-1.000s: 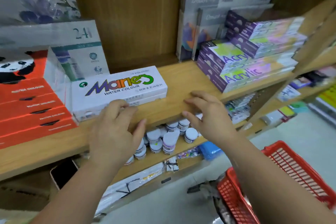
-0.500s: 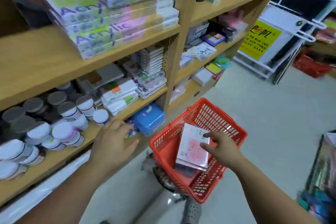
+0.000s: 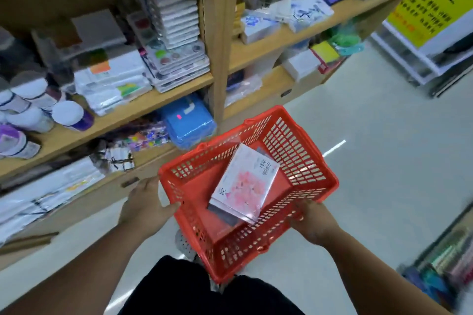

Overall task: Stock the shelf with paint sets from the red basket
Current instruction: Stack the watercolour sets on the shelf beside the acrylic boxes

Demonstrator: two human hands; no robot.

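A red basket (image 3: 302,146) of slotted plastic sits low in front of me, below the wooden shelf (image 3: 143,102). Inside it a white paint set box (image 3: 245,183) with pink blossoms and "24" leans on a darker box beneath. My left hand (image 3: 146,202) presses against the basket's left wall, thumb on the rim. My right hand (image 3: 313,222) grips the near right rim, fingers wrapped over the edge. Neither hand touches the paint set.
White-lidded paint jars (image 3: 69,115) stand at the left of the shelf, with stacked palettes (image 3: 176,33) and a blue case (image 3: 189,120) beside the shelf upright (image 3: 217,33). A yellow sign (image 3: 432,0) stands at the far right. Pale floor (image 3: 384,161) lies right of the basket.
My view swung down from the upper shelf to the basket. My right hand left the paint set and took the basket's rim; my left hand dropped from the shelf edge to the basket's side.
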